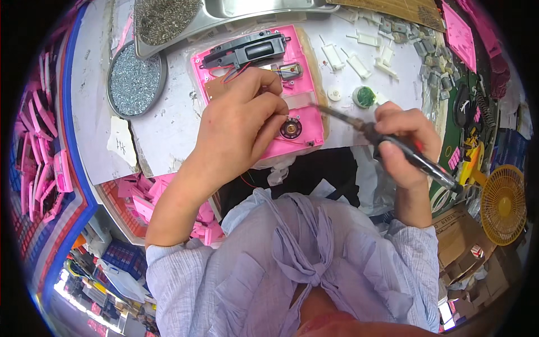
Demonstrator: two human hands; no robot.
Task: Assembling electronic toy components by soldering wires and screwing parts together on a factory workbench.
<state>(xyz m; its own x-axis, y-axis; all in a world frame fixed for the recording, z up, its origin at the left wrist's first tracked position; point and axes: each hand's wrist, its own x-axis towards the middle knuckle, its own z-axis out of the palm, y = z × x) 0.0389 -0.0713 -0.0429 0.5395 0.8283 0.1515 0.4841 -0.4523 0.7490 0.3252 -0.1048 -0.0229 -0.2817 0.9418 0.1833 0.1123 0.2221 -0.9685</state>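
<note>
A pink plastic casing point(274, 147) lies on the table in front of me. Inside it sit a black plastic housing point(261, 50), a small motor point(290, 71) with thin wires, and a round speaker point(291, 128). My left hand point(238, 115) rests over the casing's left side, fingers bent and pinched together above the speaker; whatever is between the fingertips is hidden. In my right hand point(407, 137) is a soldering iron point(401, 151), held by its black handle. Its metal tip points left, over the casing's right edge.
A round dish of small screws point(135, 78) and a metal tray point(224, 10) stand left and behind. White plastic parts point(359, 64), a green-filled round pot point(365, 96) and several metal motors point(432, 56) lie right. A crate of pink parts point(132, 216) sits below left; a yellow fan point(503, 206) far right.
</note>
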